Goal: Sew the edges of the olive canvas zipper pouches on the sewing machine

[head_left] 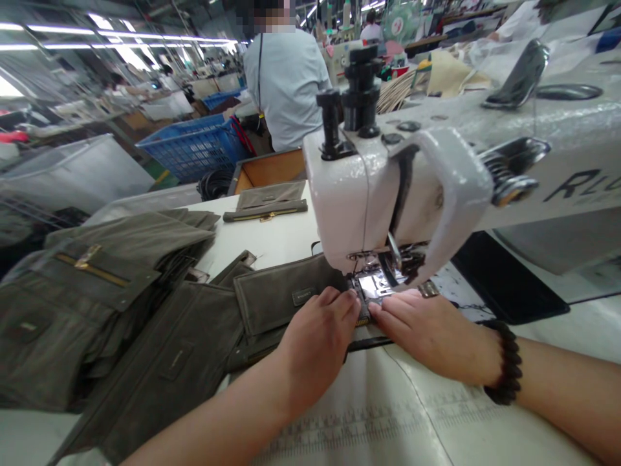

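Observation:
An olive-grey fabric piece [272, 294] with a small stitched label lies under the head of a white sewing machine [339, 200]. My left hand [317, 333] presses on its right end, fingers bent and close together, just left of the lit needle area. Between my hands a short stretch of zipper [362, 321] shows at the fabric's edge. My right hand [431, 330], with a dark bead bracelet [505, 362] on the wrist, has its fingers together on that edge beside the presser foot. A metal band is on one right finger. My fingers hide part of the fabric.
Stacked olive fabric pieces [111, 259] with zippers lie at the left. Another zippered piece [266, 204] lies behind on the table. A ruler scale [339, 433] marks the front. Beyond are a blue crate [194, 145] and a seated person [288, 84].

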### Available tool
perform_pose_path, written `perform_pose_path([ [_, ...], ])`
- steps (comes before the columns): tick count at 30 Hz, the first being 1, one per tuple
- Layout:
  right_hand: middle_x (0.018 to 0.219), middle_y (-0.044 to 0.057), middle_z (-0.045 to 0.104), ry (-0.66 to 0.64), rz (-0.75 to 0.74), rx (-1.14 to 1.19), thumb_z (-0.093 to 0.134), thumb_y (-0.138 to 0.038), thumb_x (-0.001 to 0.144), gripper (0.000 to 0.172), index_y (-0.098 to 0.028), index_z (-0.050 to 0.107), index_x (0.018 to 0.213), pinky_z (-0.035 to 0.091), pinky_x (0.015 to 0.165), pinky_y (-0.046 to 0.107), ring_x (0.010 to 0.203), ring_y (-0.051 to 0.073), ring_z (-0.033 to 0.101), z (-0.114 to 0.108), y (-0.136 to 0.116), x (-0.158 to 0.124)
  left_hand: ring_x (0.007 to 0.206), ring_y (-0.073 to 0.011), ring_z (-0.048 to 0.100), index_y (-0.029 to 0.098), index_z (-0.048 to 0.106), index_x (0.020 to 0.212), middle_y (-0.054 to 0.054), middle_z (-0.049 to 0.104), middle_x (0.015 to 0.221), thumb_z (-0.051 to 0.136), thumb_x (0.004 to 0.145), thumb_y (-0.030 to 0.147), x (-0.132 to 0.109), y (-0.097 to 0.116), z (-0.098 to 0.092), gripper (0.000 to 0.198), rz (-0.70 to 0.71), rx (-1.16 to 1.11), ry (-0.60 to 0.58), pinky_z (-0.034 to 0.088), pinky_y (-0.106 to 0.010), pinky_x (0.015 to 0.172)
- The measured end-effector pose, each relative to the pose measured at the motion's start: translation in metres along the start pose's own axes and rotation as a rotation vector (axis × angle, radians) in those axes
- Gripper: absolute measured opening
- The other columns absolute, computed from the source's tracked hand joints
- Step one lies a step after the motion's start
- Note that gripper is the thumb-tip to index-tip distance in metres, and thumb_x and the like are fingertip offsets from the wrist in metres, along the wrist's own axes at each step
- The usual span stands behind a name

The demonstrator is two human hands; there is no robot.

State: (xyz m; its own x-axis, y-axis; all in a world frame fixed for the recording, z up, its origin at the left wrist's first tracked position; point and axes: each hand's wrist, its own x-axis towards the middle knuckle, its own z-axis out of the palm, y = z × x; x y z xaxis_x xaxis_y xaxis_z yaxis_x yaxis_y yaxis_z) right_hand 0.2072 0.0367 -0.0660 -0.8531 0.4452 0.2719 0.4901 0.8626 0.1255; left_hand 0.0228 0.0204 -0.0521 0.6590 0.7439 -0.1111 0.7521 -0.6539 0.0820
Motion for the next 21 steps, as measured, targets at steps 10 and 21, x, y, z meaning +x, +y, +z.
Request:
perform_pose_path([
  [10,0.065,0.001,0.052,0.004,0.131,0.062,0.041,-0.008,0.079,0.013,-0.016,0.05,0.074,0.026,0.049,0.027,0.056,0.015,0.047,0.005,0.003,0.003,0.099,-0.0208,0.049,0.007,0.052,0.105,-0.009,0.057,0.102,0.042,0.081,0.008,0.006,-0.009,0.0,0.027,0.016,-0.029,0.069,0.043,-0.033,0.085],
  [21,0.063,0.001,0.054,0.009,0.189,0.057,0.04,-0.017,0.085,0.017,-0.016,0.052,0.074,0.024,0.049,0.027,0.054,0.014,0.047,0.005,0.004,0.003,0.1,-0.0195,0.05,0.008,0.052,0.107,-0.009,0.057,0.103,0.036,0.084,0.01,0.007,-0.014,0.001,0.028,0.027,-0.08,0.11,0.04,-0.035,0.091],
])
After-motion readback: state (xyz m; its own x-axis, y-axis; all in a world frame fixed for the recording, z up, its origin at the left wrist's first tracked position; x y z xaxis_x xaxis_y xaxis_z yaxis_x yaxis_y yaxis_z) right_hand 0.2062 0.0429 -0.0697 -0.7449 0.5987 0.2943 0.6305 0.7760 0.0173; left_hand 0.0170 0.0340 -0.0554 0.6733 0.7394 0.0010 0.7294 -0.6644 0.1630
